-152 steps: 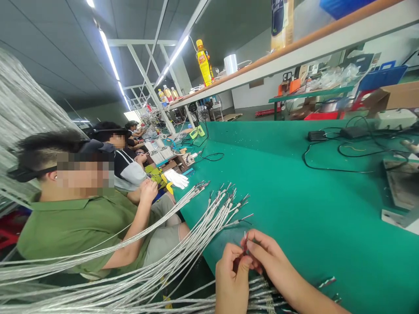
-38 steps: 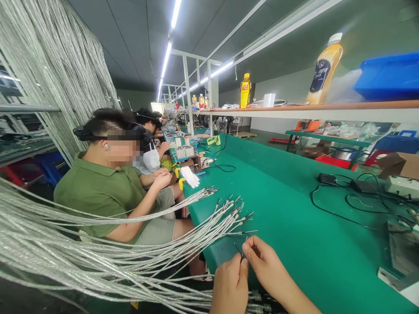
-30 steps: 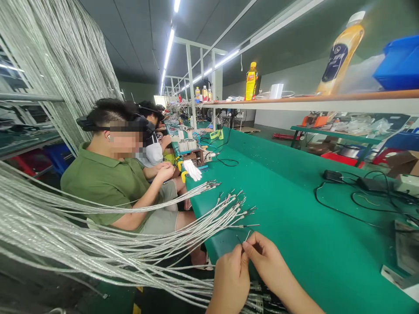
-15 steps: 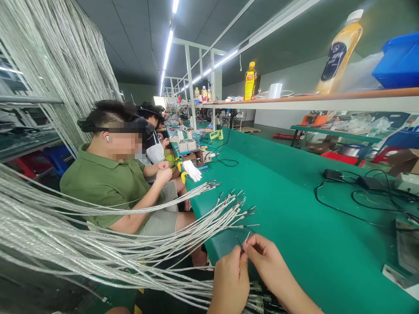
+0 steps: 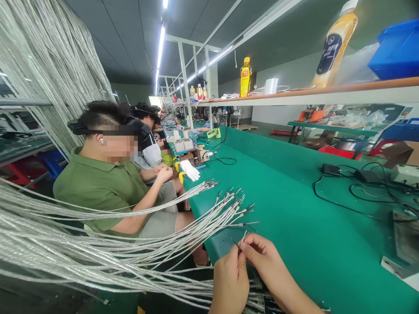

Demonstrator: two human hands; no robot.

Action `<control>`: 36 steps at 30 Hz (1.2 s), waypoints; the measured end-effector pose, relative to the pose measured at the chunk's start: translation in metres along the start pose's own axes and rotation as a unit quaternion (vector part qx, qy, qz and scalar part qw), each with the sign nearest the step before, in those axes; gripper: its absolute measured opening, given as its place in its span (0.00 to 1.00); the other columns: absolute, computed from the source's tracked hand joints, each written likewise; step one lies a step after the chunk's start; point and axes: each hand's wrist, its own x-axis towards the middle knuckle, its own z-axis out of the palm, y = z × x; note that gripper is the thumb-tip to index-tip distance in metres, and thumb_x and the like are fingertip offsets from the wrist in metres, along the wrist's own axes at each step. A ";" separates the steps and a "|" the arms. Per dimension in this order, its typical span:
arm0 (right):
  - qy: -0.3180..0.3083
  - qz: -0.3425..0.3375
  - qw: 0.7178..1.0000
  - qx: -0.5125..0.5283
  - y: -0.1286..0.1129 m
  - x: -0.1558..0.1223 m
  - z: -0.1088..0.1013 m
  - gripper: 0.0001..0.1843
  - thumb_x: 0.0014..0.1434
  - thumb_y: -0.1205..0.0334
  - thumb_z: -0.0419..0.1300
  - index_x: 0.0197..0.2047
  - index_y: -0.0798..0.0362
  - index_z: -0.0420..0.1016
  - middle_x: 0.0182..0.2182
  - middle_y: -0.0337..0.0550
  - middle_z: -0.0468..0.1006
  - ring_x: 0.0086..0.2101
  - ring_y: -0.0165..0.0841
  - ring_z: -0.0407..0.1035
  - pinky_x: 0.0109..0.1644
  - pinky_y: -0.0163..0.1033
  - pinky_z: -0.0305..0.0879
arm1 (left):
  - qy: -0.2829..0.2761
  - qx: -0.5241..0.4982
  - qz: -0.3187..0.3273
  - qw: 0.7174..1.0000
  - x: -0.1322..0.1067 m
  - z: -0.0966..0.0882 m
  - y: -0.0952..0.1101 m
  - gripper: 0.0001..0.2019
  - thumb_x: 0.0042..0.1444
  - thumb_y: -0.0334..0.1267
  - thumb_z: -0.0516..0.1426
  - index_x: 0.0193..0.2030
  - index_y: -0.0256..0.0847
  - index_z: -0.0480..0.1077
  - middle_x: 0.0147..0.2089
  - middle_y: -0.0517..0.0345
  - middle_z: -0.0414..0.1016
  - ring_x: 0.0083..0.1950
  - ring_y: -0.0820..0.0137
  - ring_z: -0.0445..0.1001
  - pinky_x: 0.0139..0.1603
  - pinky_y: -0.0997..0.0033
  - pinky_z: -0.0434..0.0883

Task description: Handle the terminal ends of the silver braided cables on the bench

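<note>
My left hand and my right hand meet at the near edge of the green bench. Both pinch the thin split wire ends of one silver braided cable, fingertips pressed together. A fan of silver cables runs from the left across the bench edge, their stripped tips lying just beyond my hands. More cable ends lie under my wrists.
A seated person in a green shirt works to my left, with more people behind. A white glove lies up the bench. Black cords and adapters lie at right. Bottles stand on the shelf. Cables hang at far left.
Over five seconds my view swung left, bringing the hanging cables into sight. In the last second my hands stay pinched on the wire ends, with the thin strands spread slightly apart.
</note>
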 end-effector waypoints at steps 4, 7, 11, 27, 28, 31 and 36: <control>0.007 -0.003 1.000 -0.017 0.004 0.000 0.000 0.16 0.63 0.51 0.60 0.29 0.53 0.70 0.27 0.38 0.69 0.30 0.32 0.59 0.36 0.37 0.58 | 0.004 0.005 0.002 1.000 0.000 0.000 0.000 0.18 0.68 0.47 0.41 0.43 0.46 0.70 0.36 0.55 0.77 0.37 0.65 0.76 0.34 0.71 0.60; 0.033 -0.013 0.998 -0.051 0.010 0.002 -0.001 0.16 0.62 0.51 0.61 0.28 0.53 0.69 0.29 0.39 0.70 0.32 0.34 0.61 0.38 0.38 0.60 | -0.002 0.019 -0.001 1.000 -0.001 0.000 0.000 0.18 0.68 0.47 0.41 0.44 0.46 0.69 0.36 0.54 0.77 0.37 0.64 0.76 0.33 0.71 0.61; 0.036 -0.010 0.998 -0.049 0.012 0.002 -0.003 0.14 0.62 0.52 0.61 0.30 0.53 0.70 0.29 0.39 0.70 0.32 0.34 0.61 0.38 0.38 0.60 | -0.007 0.011 0.002 1.000 -0.002 -0.001 0.000 0.18 0.68 0.47 0.41 0.43 0.46 0.69 0.36 0.55 0.77 0.38 0.65 0.76 0.34 0.71 0.62; 0.044 -0.004 0.999 0.023 0.014 -0.001 0.001 0.16 0.64 0.52 0.61 0.30 0.52 0.64 0.27 0.35 0.64 0.28 0.29 0.56 0.31 0.34 0.56 | 0.015 -0.015 0.008 1.000 -0.002 -0.001 0.000 0.17 0.67 0.46 0.43 0.40 0.43 0.70 0.34 0.55 0.76 0.36 0.68 0.75 0.35 0.74 0.64; 0.045 -0.006 0.999 0.019 0.014 -0.001 0.001 0.16 0.64 0.52 0.60 0.30 0.52 0.65 0.26 0.35 0.64 0.28 0.29 0.56 0.31 0.33 0.56 | 0.017 -0.018 0.009 1.000 -0.003 -0.001 0.000 0.17 0.67 0.45 0.43 0.39 0.43 0.70 0.33 0.55 0.76 0.35 0.68 0.75 0.34 0.75 0.64; 0.044 -0.009 0.999 0.011 0.011 -0.001 0.001 0.16 0.64 0.51 0.60 0.30 0.52 0.66 0.28 0.36 0.66 0.28 0.29 0.57 0.31 0.34 0.56 | 0.024 -0.018 0.013 0.999 -0.003 -0.001 0.000 0.17 0.68 0.45 0.43 0.37 0.42 0.69 0.32 0.55 0.75 0.34 0.69 0.74 0.33 0.76 0.63; 0.045 0.004 0.999 0.021 0.009 -0.001 0.001 0.14 0.62 0.50 0.62 0.33 0.51 0.69 0.31 0.38 0.68 0.31 0.31 0.60 0.33 0.34 0.59 | 0.025 0.005 0.025 0.999 -0.002 -0.002 0.001 0.16 0.67 0.42 0.44 0.38 0.41 0.70 0.31 0.54 0.75 0.32 0.69 0.75 0.32 0.76 0.63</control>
